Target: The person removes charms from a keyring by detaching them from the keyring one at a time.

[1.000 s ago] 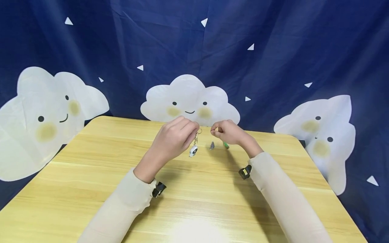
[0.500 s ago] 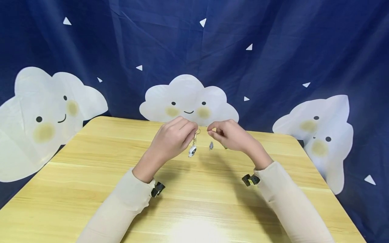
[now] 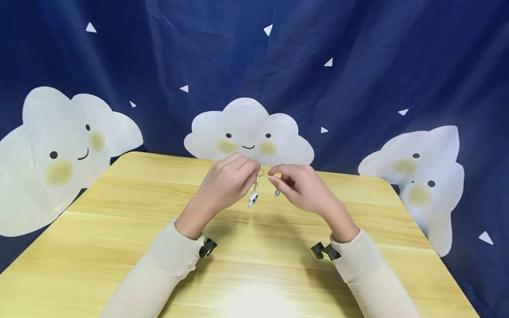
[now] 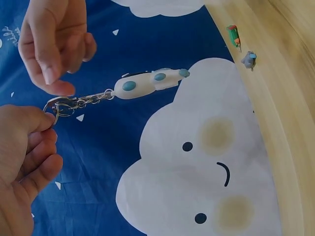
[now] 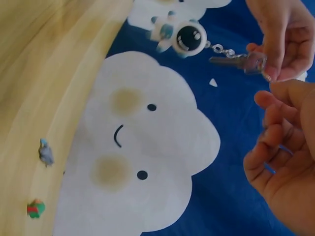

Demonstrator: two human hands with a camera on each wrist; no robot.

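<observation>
My left hand (image 3: 228, 183) pinches a metal key ring (image 4: 55, 109) between thumb and forefinger. From the ring hang a silver key (image 5: 231, 61) and a short chain (image 4: 96, 98) with a white astronaut charm (image 3: 253, 198), which has a black visor and pale blue patches. My right hand (image 3: 304, 187) is just right of the ring, fingers bent, with a gap between thumb and forefinger in the head view. Nothing is visible in it. In the left wrist view its fingertips (image 4: 64, 88) come very near the ring; whether they touch it I cannot tell.
On the wooden table (image 3: 254, 247), towards its far side, are a small grey figure (image 4: 249, 60) with a blue patch and a small green and red figure (image 4: 233, 35). The right hand partly hides the grey one in the head view. A blue curtain (image 3: 222, 53) with clouds hangs behind.
My right hand has moved left and slightly nearer to me, closer to the ring, and now covers the green figure in the head view. The left hand has stayed almost still, holding the ring.
</observation>
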